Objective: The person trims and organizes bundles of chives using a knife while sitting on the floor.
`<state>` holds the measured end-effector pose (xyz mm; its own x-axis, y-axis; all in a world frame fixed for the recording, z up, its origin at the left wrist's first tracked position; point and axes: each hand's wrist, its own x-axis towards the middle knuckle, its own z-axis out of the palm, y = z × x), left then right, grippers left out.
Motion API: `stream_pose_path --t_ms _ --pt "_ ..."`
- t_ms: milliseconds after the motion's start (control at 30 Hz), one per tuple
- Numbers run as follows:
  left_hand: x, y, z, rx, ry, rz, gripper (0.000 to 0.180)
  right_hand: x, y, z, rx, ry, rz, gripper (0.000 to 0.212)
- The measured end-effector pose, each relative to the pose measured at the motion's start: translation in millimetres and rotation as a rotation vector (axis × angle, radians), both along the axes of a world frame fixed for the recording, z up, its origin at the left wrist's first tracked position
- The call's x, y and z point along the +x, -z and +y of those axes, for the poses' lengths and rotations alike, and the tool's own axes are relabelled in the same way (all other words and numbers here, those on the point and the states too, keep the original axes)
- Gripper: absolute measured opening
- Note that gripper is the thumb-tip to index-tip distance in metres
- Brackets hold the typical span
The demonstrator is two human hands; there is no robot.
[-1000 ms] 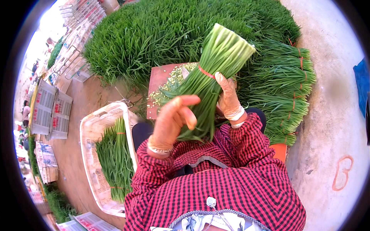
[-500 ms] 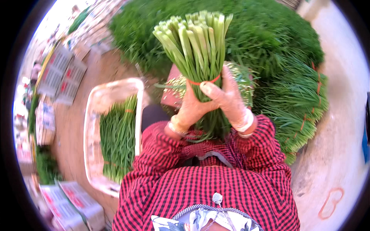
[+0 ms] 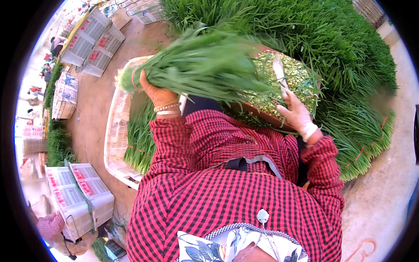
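My left hand (image 3: 155, 89) is wrapped round a bunch of garlic chives (image 3: 205, 65) near its orange band. The bunch lies sideways in the air, cut stem ends to the left, blurred leaves trailing right over a reddish board (image 3: 266, 117). Chopped stem bits (image 3: 301, 72) cover that board. My right hand (image 3: 299, 114), in a thin pale glove, is over the board's near right part with thumb and fingers apart. Its fingertips meet the near end of a narrow pale tool (image 3: 278, 67), whose exact kind I cannot make out.
A white crate (image 3: 117, 131) with banded chives (image 3: 139, 150) stands on the left. Loose chives (image 3: 331, 35) are heaped behind the board. More banded bunches (image 3: 366, 144) lie at right by a pale wall or ledge (image 3: 375, 196). White crates (image 3: 80, 196) stand farther left.
The bunch has gone from upright between both hands to sideways in my left hand, swung left. My right hand has let go and moved right to the pale tool. The view has shifted.
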<state>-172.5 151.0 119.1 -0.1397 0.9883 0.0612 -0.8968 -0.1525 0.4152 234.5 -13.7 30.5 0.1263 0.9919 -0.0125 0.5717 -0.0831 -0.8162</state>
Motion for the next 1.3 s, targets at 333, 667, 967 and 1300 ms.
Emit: stream_pose_path --t_ms 333,667,967,1300 --pt "-106.3 103.5 -0.1 -0.010 -0.457 0.776 0.054 0.6 -67.1 -4.4 -0.246 -0.063 0.349 0.039" --pt "-209.2 -18.8 -32.5 -0.132 -0.392 0.512 0.047 -1.8 -47.7 4.5 -0.354 -0.189 0.080 0.039" --pt "-304.9 -48.2 -54.0 -0.573 -0.575 2.354 0.083 -24.8 7.2 8.4 -0.361 -0.230 -0.051 0.033" --pt "-277.9 179.5 78.8 -0.791 0.149 2.203 0.084 -60.9 -54.7 18.1 -0.461 -0.245 -0.288 0.032"
